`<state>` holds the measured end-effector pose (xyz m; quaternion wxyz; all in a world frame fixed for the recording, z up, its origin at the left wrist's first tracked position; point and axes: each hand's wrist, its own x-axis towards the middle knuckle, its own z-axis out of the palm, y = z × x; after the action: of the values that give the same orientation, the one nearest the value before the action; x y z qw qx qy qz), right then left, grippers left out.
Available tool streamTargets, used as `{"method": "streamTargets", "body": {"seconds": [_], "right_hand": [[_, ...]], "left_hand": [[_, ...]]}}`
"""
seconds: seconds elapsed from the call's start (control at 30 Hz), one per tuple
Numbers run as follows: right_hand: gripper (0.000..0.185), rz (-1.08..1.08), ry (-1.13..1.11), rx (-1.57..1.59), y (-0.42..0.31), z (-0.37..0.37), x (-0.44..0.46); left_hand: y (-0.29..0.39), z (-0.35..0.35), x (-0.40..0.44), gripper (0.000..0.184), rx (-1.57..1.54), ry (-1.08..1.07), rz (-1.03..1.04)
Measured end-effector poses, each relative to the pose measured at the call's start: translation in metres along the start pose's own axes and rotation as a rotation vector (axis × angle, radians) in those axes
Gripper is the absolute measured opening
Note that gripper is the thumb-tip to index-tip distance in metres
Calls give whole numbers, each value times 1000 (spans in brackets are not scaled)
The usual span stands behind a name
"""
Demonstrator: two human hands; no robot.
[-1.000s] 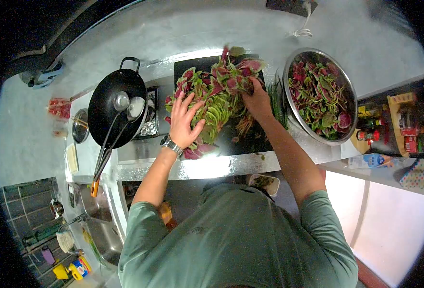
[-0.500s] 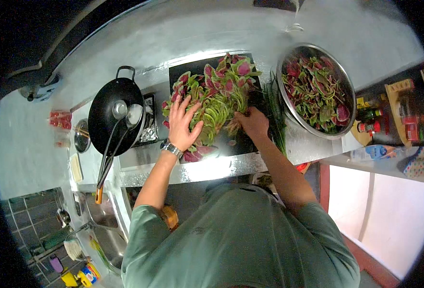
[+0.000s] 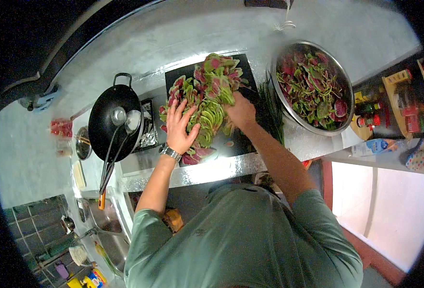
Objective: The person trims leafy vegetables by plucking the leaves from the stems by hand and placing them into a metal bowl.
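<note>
A heap of red-and-green amaranth [image 3: 207,110] lies across the black cutting board [image 3: 246,65]. My left hand [image 3: 179,129], with a metal watch at the wrist, rests on the heap's left side, fingers spread and holding nothing. My right hand [image 3: 241,111] is closed around the stem ends of a bunch on the heap's right side; its fingertips are partly hidden by the leaves. Just right of the board are long thin green stalks [image 3: 272,110]. Beyond them, a steel bowl [image 3: 348,117] holds more amaranth leaves.
Left of the board, a black wok [image 3: 101,110] sits at the stove with a ladle [image 3: 118,115] and another long-handled utensil in it. Bottles and jars [image 3: 368,120] stand on a rack at the right. A sink [image 3: 116,247] is at lower left.
My right hand has moved left and slightly up, pushing the gripped bunch closer to the rest of the heap. My left hand stays about where it was on the leaves.
</note>
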<state>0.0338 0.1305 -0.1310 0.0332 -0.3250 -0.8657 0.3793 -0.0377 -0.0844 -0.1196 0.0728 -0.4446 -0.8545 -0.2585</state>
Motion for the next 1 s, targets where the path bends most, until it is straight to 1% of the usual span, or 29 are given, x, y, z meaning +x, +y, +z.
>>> {"method": "streamTargets", "body": {"seconds": [0.03, 0.1, 0.17, 0.23, 0.3, 0.37, 0.4, 0.47, 0.5, 0.57, 0.6, 0.67, 0.7, 0.77, 0.8, 0.87, 0.9, 0.97, 1.0], "right_hand": [[40, -2, -7, -4, 6, 0, 3], [30, -386, 351, -169, 11, -4, 15], [29, -383, 380, -162, 8, -13, 20], [31, -452, 378, -135, 7, -24, 24], [29, -447, 419, -79, 21, -10, 37], [30, -70, 167, -20, 31, -5, 43], [30, -72, 167, -21, 30, -6, 39], [31, -210, 336, -227, 29, -9, 26], [31, -213, 336, -227, 27, -11, 23], [33, -378, 475, -324, 25, -15, 18], [33, -379, 476, -324, 26, -15, 20], [33, -593, 704, -271, 30, -10, 30], [33, -591, 707, -269, 37, -4, 39], [34, -430, 338, -114, 51, 6, 57], [34, -430, 341, -113, 45, 3, 57], [27, -426, 428, -80, 34, -3, 55], [27, -427, 424, -79, 32, -3, 59], [21, -303, 386, 44, 28, -6, 67], [19, -390, 399, 16, 14, -18, 60]], "left_hand": [[0, -1, -2, 48, -7, 2, 5], [-1, 0, -3, 48, -1, 7, 1], [-3, 3, -3, 48, 5, 9, 2], [-6, 5, -3, 47, -18, 19, 1], [-6, 5, -3, 47, -17, 21, 2], [-4, 3, -3, 47, -14, 23, 2], [-3, 2, -2, 48, -9, 23, 7], [-2, 0, -3, 49, -4, 24, 12], [-2, 0, -3, 49, -2, 16, 5], [-1, 0, -3, 49, -2, 7, -1], [-1, -1, -3, 49, 0, 4, 0], [-2, -1, -3, 50, 2, 1, 4], [-3, 0, -3, 49, -1, -5, 0], [-3, 0, -2, 49, -4, -9, 1], [-2, 0, -2, 49, -1, -12, -5], [-1, -1, -2, 48, 3, -15, -15], [-1, -1, -2, 48, -2, -13, -9], [-1, -2, -4, 47, -9, -12, -8], [-1, -1, -4, 47, -5, -8, -3]]}}
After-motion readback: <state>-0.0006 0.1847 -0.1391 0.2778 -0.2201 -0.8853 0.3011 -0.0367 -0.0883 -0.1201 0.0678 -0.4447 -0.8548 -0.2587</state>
